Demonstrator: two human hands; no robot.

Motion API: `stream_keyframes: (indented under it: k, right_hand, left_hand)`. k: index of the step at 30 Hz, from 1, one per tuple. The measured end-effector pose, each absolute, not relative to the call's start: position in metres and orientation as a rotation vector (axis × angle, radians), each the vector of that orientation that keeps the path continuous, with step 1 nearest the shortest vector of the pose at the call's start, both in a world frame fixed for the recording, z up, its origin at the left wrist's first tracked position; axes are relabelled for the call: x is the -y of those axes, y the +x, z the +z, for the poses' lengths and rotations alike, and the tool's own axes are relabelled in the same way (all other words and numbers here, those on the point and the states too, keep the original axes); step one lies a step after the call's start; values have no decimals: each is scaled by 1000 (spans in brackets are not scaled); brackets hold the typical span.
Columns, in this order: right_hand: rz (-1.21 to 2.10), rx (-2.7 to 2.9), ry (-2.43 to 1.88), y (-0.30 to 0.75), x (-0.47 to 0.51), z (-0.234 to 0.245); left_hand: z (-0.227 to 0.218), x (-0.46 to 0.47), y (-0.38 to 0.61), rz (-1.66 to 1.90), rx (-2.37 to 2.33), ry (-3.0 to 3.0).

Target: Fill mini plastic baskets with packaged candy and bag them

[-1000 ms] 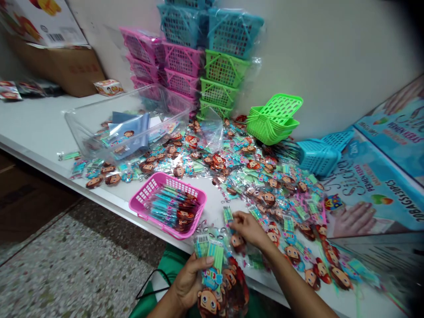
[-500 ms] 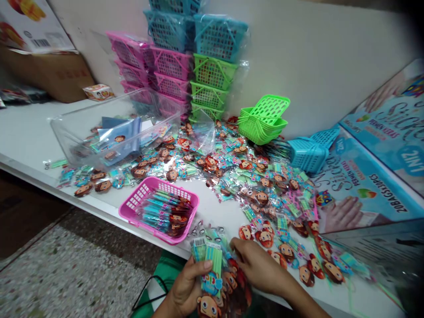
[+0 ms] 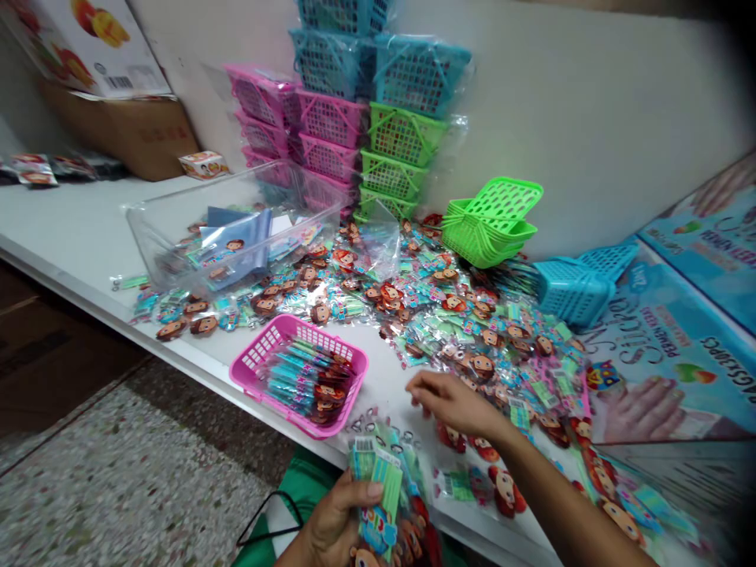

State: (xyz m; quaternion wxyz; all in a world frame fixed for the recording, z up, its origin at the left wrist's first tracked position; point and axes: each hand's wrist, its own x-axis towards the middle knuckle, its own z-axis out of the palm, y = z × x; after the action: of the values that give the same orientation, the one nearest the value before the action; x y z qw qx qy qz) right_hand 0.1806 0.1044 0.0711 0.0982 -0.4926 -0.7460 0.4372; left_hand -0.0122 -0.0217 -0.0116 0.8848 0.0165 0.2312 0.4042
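Observation:
My left hand (image 3: pixel 339 512) grips a fanned bundle of clear plastic packets (image 3: pixel 387 476) at the table's front edge. Green sticks, blue labels and brown- and red-haired cartoon heads show in them. My right hand (image 3: pixel 452 402) hovers over loose packets (image 3: pixel 505 488), right of and beyond the bundle, fingers loosely bent and apart, nothing visible in them. Left of the bundle, a pink basket (image 3: pixel 239 366) contains a row of similar packets standing on edge. A wide heap of the same packets (image 3: pixel 413 299) spreads across the table behind it.
A clear plastic bin (image 3: pixel 145 236) with blue sheets lies on the heap's left. Wrapped pink, blue and green baskets (image 3: pixel 334 118) are stacked by the wall. Nested green baskets (image 3: pixel 487 228) and blue baskets (image 3: pixel 572 291) stand to the right, beside large printed boxes (image 3: pixel 661 362).
My right hand has left the bundle and moved away from me, over the table. My left hand still grips the packets. The whole view has shifted slightly left.

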Motion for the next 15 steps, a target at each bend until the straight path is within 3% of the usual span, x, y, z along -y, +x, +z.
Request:
stream_keyframes:
  k: [4, 5, 10, 15]
  right_hand:
    - [259, 2700, -1543, 116, -179, 55]
    - [174, 2725, -1558, 98, -196, 50]
    - [55, 2835, -1592, 47, -243, 26]
    - [41, 2964, -1601, 87, -217, 16]
  left_hand:
    - [-17, 24, -12, 741, -404, 84]
    - [-17, 22, -13, 725, -402, 97]
    - [-17, 14, -20, 749, -446, 106]
    - [-21, 18, -24, 749, -414, 62]
